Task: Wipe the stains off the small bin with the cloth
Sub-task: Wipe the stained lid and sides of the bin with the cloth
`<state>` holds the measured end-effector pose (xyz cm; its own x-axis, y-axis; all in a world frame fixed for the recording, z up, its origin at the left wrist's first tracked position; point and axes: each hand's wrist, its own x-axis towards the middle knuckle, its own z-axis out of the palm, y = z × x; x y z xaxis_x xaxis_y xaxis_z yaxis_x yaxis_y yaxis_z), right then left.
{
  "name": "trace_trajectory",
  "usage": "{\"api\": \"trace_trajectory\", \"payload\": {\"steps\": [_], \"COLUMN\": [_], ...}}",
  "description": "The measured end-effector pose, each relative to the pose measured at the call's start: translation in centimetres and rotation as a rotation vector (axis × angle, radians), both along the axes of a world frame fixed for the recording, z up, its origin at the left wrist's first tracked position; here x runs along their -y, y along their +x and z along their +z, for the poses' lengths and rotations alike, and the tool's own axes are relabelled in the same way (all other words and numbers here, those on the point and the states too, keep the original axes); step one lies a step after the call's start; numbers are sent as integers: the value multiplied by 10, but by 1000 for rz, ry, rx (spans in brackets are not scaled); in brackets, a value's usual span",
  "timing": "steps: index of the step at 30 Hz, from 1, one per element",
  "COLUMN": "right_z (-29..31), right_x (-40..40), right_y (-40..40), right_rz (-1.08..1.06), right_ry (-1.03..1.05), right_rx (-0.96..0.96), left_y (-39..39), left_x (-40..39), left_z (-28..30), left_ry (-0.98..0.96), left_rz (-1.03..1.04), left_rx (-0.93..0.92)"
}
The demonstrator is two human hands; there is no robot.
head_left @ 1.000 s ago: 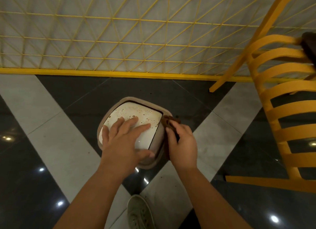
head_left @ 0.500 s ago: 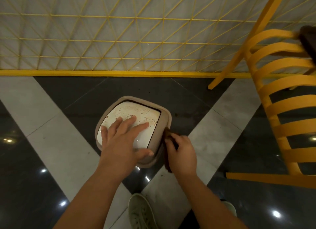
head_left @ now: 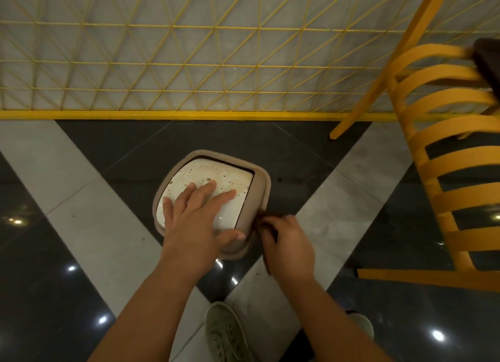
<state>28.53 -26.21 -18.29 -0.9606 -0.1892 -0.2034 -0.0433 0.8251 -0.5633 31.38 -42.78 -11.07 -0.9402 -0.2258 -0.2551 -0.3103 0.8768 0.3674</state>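
Observation:
A small beige bin [head_left: 261, 183] with a white swing lid stands on the floor, seen from above. Brown stains speckle the far half of the lid. My left hand [head_left: 196, 221] lies flat on the lid, fingers spread, thumb over the near rim. My right hand [head_left: 288, 244] presses a dark brown cloth [head_left: 266, 226] against the bin's near right side, low down. Most of the cloth is hidden under that hand.
A yellow wire-mesh fence [head_left: 189, 64] with a yellow base rail runs behind the bin. A yellow slatted chair [head_left: 446, 159] stands at the right, close to my right hand. My shoes [head_left: 226, 332] are on the tiled floor below.
My right hand has slid the cloth from the bin's upper right edge down and toward me along its right side. The left hand has stayed on the lid.

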Motion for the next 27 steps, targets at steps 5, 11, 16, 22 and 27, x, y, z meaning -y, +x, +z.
{"api": "trace_trajectory", "payload": {"steps": [5, 11, 16, 22, 27], "right_z": [3, -3, -4, -5, -1], "right_x": [10, 13, 10, 10, 20], "right_y": [-25, 56, 58, 43, 66], "right_rz": [-86, -88, 27, -111, -40], "right_ry": [38, -146, -117, -144, -197], "right_rx": [-4, 87, 113, 66, 114], "left_y": [-3, -1, -1, -3, -3], "left_x": [0, -1, -1, -2, -3], "left_z": [1, 0, -1, -2, -2], "left_ry": [14, 2, -13, -25, -31], "left_rz": [17, 12, 8, 14, 21], "left_rx": [2, -1, -10, -7, -8]}}
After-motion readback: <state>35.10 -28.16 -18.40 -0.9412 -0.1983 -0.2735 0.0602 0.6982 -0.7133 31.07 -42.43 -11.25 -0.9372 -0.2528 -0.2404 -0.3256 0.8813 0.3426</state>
